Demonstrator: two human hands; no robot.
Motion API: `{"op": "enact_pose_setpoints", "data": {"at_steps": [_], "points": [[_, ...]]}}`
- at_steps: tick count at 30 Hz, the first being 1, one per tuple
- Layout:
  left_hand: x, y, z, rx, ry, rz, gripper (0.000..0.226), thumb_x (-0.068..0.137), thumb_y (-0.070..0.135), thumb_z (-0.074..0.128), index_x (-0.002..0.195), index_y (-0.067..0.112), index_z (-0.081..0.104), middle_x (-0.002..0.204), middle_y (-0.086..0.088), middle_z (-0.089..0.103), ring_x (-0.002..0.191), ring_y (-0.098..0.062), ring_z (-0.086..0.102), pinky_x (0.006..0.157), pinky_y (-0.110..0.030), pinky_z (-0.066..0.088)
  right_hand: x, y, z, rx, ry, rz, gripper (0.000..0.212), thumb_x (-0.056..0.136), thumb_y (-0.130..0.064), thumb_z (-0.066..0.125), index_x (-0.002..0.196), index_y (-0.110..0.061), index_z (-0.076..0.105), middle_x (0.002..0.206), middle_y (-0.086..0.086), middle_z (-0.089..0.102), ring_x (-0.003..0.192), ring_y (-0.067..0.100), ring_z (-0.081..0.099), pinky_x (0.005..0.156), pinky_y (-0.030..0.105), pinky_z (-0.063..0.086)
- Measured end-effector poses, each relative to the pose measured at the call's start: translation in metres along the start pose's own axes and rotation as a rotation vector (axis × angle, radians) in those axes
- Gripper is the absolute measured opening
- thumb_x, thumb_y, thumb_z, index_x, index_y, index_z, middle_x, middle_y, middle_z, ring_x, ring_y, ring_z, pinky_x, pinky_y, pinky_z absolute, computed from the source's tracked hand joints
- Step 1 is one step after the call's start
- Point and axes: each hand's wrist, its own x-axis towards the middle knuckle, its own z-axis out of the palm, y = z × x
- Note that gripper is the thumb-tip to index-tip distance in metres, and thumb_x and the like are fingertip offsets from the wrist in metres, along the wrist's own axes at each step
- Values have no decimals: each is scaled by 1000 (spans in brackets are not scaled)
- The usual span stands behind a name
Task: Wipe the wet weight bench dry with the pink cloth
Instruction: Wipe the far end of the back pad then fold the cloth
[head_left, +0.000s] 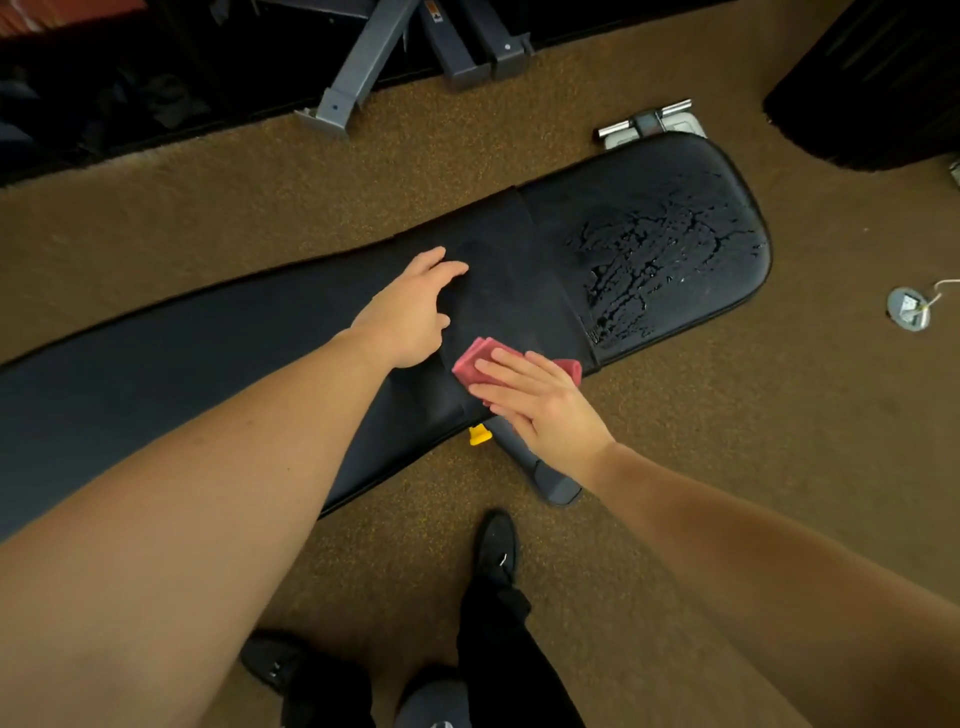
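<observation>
Pink cloth (478, 364), folded into a thick pad, lies on the near edge of the bench (208, 353) at the join between the long back pad and the seat (649, 234); the right hand (530, 400) lies flat on it, fingers together and extended, palm pressing down, not gripping; the left hand (410, 312) rests spread on the dark upholstery just beside the cloth, fingers apart, holding nothing, apparently bracing. Water (660, 254) stands in beads and broken films across the seat, to the right of the cloth and not yet touched by it; the back pad shows no visible wet. Assessment: the cloth is light, soft and absorbent, and should be worked under a flat palm as now, since a pinch would bunch it; refolding to a dry face is likely to be needed as it loads up. The bench covering looks smooth and non-porous, so the water will push ahead of the cloth rather than soak in; strokes should run from the seat's far edge inward to avoid shedding onto the carpet (727, 441). The bench looks heavy and stable; no hold on it seems necessary. Most of the wiping appears still to be done.
</observation>
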Motion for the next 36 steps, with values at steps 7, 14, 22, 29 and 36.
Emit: {"op": "enact_pose_setpoints", "data": {"at_steps": [7, 14, 22, 29, 36], "points": [[-5, 4, 3, 79, -103, -15, 74, 96, 2, 57, 156, 33, 28, 167, 12, -3, 154, -19, 9, 120, -40, 28, -43, -56, 31, 333, -253, 4, 37, 95, -3, 63, 129, -15, 69, 142, 1, 60, 136, 14, 49, 116, 34, 38], [-10, 14, -4, -124, 169, -7, 32, 103, 24, 49, 134, 26, 59, 143, 5, 53, 128, -11, 51, 101, -20, 36, 4, -59, -47, 581, 398, 671, 29, 106, -17, 44, 109, -27, 70, 106, -17, 66, 84, -5, 61, 67, 10, 47], [0, 75, -12, -924, 60, -52, 25, 99, 40, 60, 117, 25, 67, 107, 4, 75, 99, -11, 71, 90, -38, 57, 104, -32, -114, 1205, 410, 710, 43, 104, -7, 37, 130, -32, 61, 133, -6, 65, 120, 11, 63, 97, 40, 56], [23, 79, -23, -1221, 221, -151, 31, 100, 37, 58, 130, 29, 54, 122, 4, 68, 112, -13, 67, 100, -46, 53, 105, 1, -124, 856, 305, 781, 36, 85, -32, 81, 114, -30, 59, 109, 2, 66, 91, 13, 65, 82, 35, 58], [44, 96, -35, -1134, 188, -204, 35, 101, 38, 57, 132, 22, 52, 119, 1, 67, 103, -16, 71, 92, -48, 58, 110, 29, -159, 954, 172, 754, 36, 102, -46, 52, 107, -15, 69, 104, 7, 75, 99, 23, 73, 93, 45, 57]]}}
